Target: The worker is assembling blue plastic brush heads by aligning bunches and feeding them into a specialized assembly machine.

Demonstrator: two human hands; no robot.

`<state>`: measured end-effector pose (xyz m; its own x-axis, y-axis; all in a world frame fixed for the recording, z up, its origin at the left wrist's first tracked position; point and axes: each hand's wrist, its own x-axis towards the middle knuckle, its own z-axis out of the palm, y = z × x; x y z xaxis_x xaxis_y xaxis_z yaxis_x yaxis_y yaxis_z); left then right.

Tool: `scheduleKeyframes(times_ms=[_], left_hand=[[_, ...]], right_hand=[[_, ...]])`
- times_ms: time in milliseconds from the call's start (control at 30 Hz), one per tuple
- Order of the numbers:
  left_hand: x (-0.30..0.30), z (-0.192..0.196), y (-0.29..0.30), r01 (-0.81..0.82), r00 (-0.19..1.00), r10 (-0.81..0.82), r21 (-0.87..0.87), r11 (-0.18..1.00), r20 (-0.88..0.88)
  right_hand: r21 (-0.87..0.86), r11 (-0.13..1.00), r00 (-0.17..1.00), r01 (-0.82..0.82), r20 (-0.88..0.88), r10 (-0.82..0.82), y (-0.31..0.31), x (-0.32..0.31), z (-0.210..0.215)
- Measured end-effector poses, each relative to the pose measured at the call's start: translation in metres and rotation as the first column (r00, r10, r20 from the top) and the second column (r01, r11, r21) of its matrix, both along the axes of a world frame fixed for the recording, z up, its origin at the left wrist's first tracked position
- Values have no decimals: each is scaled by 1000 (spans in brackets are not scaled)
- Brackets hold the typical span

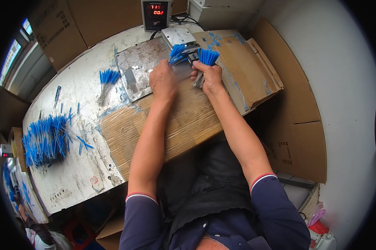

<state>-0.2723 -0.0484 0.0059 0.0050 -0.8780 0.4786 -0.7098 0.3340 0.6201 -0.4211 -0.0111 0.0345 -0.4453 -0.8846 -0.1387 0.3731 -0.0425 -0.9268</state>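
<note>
My right hand (209, 77) is closed round an upright bundle of thin wire brushes (208, 56); their blue ends fan out above my thumb and the bare wire ends hang below. To its left, my left hand (164, 81) has its fingers drawn together, partly blurred, at a smaller bunch of blue-ended brushes (177, 52). That bunch seems to be in its fingertips. Between and beyond the hands sits a small black device (193, 56) by a metal plate (138, 62). A flattened cardboard piece (154, 129) lies beneath my forearms.
A large pile of blue brushes (46, 139) lies at the left of the worn white table (83, 166), with loose ones beside it. A smaller bunch (107, 83) and a pen (57, 96) lie farther back. A red-digit display (156, 16) stands behind; a cardboard box (242, 66) is at right.
</note>
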Motion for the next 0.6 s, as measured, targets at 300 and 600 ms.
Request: scheduleKeyframes(times_ms=[300,600], left_hand=[[1,-2,4,52,994,-40,-119,991,102],[-3,4,5,30,986,-23,-41,999,163]], right_hand=[[-64,994,991,-94,91,99,10,-9,-5],[-200,980,990,16,140,12,16,-4,-8]])
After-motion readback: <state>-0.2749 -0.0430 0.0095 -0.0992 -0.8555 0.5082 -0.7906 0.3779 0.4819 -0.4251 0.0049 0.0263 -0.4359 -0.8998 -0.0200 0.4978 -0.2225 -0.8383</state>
